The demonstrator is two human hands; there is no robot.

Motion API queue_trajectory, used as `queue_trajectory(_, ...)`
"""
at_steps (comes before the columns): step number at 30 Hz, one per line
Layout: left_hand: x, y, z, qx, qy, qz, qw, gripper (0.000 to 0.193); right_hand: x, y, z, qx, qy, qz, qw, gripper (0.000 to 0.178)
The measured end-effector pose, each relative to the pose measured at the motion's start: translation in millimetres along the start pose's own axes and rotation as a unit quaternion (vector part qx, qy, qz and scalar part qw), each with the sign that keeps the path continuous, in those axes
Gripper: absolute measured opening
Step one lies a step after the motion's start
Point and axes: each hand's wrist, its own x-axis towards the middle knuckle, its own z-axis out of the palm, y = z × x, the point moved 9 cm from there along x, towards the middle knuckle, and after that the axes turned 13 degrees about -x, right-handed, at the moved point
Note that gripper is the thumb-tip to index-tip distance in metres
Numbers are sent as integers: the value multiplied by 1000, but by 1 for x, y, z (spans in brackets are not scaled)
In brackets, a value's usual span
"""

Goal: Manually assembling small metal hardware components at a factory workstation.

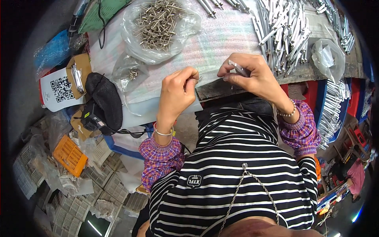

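My right hand (256, 75) is closed round a short silvery metal bar (239, 68), whose pale end sticks up between thumb and fingers. To its left, my left hand (177, 93) is held in a pinch with the fingers curled in; what they hold, if anything, is too small to make out. Both hands are apart, above the near edge of the worktable. Beyond my left hand lies a clear plastic bag (132, 47) heaped with long metal screws (158, 25). A smaller bag holds tiny fasteners (133, 74).
A pile of slim metal bars (284, 37) covers the table's far right. Beside it sits a clear bag (328, 57). Blue bins (320, 106) with more bars stand at right. At left are a black mesh item (104, 96), a printed card (59, 90) and an orange crate (70, 155).
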Motion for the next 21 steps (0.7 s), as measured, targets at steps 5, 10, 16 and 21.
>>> queue_trajectory(5,-3,-6,-6,-23,18,-47,998,13,-10,9,0,94,-18,101,990,6)
queue_trajectory(10,-10,-20,-22,-70,94,-47,992,15,-21,27,11,178,-43,168,969,9)
queue_trajectory(16,0,-5,-9,-70,75,-30,994,14,-31,35,19,340,-46,214,914,13)
queue_trajectory(21,3,-3,-1,-72,54,-24,996,12,-40,42,19,399,-27,239,885,12)
